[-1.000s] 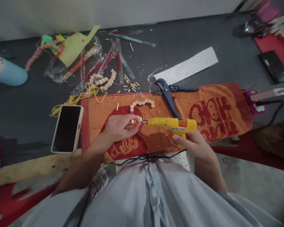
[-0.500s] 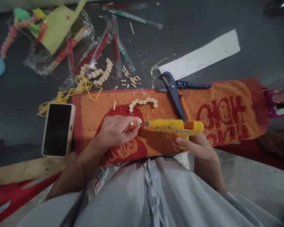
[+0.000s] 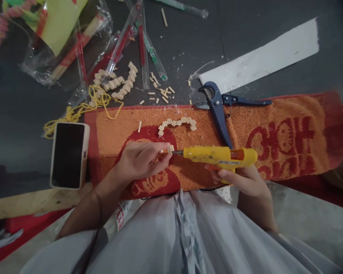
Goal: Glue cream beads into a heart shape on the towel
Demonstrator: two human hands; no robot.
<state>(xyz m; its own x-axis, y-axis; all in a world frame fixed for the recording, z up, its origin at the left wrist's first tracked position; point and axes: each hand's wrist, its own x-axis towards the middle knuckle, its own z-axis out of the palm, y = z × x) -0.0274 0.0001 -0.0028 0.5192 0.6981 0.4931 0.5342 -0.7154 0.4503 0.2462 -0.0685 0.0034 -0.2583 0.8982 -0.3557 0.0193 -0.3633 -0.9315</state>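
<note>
Between its thumb and fingers my left hand (image 3: 144, 160) pinches a small cluster of cut wooden sticks (image 3: 170, 148), partly covered by the fingers. My right hand (image 3: 242, 179) is wrapped round the handle of a yellow glue gun (image 3: 217, 154), fingers by the orange trigger. The gun's metal nozzle points left and meets, or nearly meets, the cluster. Just beyond my left hand, a curved chain of joined stick pieces (image 3: 177, 122) lies on the orange and red towel (image 3: 200, 171). One loose stick (image 3: 140, 126) rests left of the chain.
Blue pipe cutters (image 3: 218, 110) lie across the towel's far edge, beside a white strip (image 3: 263, 57). A phone (image 3: 68, 156) is at the left, near yellow string (image 3: 98, 101). Beyond are more stick chains (image 3: 127, 85), short stick pieces (image 3: 165, 93) and plastic-wrapped chopsticks (image 3: 143, 49).
The view has shifted slightly, moving the far objects upward in the picture. Both hands keep their holds, with the nozzle still at the stick cluster.
</note>
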